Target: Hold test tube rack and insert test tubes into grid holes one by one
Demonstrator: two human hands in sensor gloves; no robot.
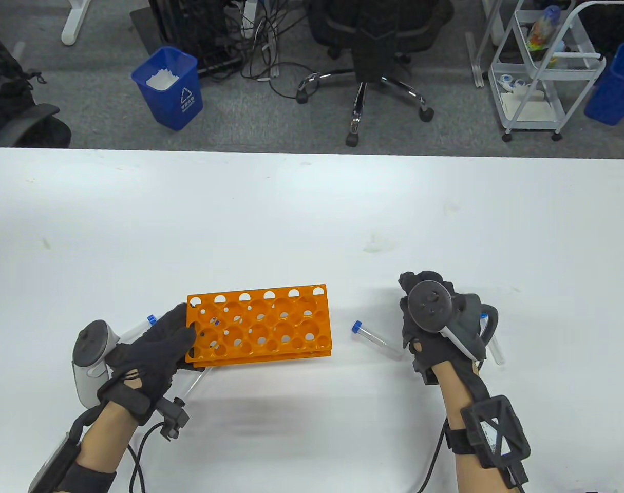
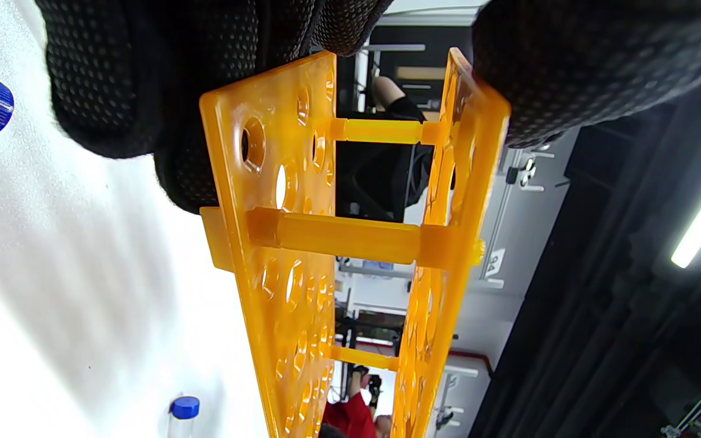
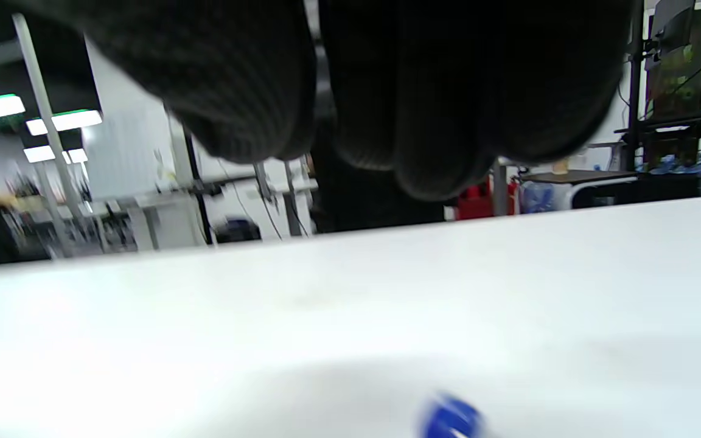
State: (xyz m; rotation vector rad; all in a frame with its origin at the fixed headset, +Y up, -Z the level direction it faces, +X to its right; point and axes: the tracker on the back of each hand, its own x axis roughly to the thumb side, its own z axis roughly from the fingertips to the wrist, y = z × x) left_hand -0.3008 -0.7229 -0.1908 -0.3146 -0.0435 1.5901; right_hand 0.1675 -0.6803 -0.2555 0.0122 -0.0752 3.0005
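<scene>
My left hand (image 1: 152, 349) clamps rack (image 1: 260, 326) at 9 o'clock edge; right hand (image 1: 435, 318) grip unclear; tube (image 1: 373, 336) light, slick—pinch mid-barrel.

In the table view the left hand (image 1: 152, 346) covers the near-left corner of the orange rack (image 1: 260, 326), and two tubes beside it show only in part: a blue cap (image 1: 151, 319) above the fingers and a clear length (image 1: 196, 382) below the palm. The right hand (image 1: 435, 321) hides its own fingers under the tracker and covers most of another tube (image 1: 494, 346). The right wrist view is blurred; a blue cap (image 3: 451, 420) is cut by its bottom edge.
</scene>
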